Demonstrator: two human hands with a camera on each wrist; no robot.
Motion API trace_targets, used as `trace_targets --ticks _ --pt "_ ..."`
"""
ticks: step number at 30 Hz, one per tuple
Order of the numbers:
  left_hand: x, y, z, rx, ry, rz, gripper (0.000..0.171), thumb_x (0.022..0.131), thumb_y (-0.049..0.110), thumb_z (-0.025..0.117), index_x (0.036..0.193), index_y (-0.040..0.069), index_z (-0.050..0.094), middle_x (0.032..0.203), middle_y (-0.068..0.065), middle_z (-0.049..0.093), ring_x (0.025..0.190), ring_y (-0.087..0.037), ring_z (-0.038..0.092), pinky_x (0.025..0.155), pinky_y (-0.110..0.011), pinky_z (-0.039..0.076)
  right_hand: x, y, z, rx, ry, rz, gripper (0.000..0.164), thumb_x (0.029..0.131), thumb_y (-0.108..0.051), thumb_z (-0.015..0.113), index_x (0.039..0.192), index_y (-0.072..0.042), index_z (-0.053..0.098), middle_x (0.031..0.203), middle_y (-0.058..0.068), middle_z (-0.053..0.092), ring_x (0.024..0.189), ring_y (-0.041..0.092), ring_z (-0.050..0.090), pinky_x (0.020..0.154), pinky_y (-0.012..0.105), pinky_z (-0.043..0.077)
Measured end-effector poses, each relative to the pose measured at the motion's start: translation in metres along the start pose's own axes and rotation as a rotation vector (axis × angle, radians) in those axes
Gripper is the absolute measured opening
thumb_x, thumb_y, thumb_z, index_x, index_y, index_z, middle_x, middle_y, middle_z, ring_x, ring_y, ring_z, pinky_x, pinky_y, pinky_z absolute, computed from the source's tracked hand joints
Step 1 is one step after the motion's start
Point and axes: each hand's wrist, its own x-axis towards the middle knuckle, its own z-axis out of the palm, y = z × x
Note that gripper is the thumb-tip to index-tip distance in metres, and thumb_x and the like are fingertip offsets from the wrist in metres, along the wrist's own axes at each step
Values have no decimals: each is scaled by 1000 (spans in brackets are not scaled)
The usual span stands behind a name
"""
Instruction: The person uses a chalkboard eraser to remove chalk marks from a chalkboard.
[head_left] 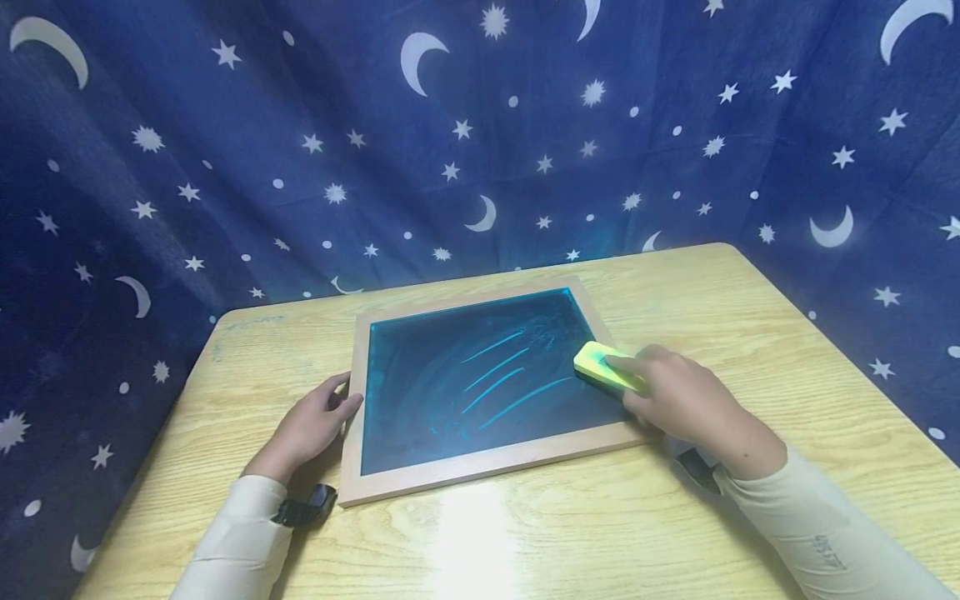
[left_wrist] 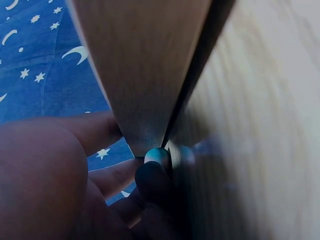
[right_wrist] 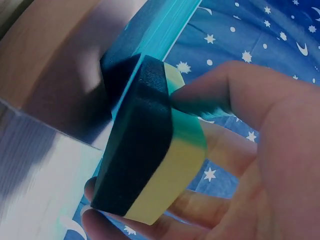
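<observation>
A small chalkboard [head_left: 420, 392] in a light wooden frame [head_left: 465, 468] lies on the table, with several curved blue chalk strokes [head_left: 495, 383] and smudges across its dark surface. My left hand [head_left: 311, 425] grips the frame's left side; in the left wrist view, the thumb and fingers sit around that wooden edge [left_wrist: 145, 75]. With my right hand [head_left: 693, 408] I hold a chalkboard eraser [head_left: 596, 360] at the board's right side. The right wrist view shows its yellow back and thick black felt [right_wrist: 140, 135] between thumb and fingers. Whether the felt touches the board I cannot tell.
The light wood-grain table [head_left: 750, 333] extends around the board on all sides. A dark blue curtain [head_left: 375, 150] with white moons and stars hangs behind and beside it. Blue chalky marks [head_left: 247, 325] show near the table's far left corner.
</observation>
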Motion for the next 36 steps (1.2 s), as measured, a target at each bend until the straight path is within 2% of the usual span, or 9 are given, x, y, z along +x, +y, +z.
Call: trace_targets --ticks 15,36 --pt "-1 1 -1 1 0 8 68 106 49 41 156 5 29 149 -31 45 137 -48 45 111 -63 38 -2 -5 1 -38 -5 2 55 85 -15 66 139 -19 61 95 8 60 70 17 49 55 28 37" --pt "0 6 2 12 -2 8 68 106 49 41 156 3 29 148 -32 45 136 -50 46 109 -64 39 -5 -14 5 -70 14 -110 53 85 -14 60 138 -21 63 100 12 63 75 18 51 58 31 41"
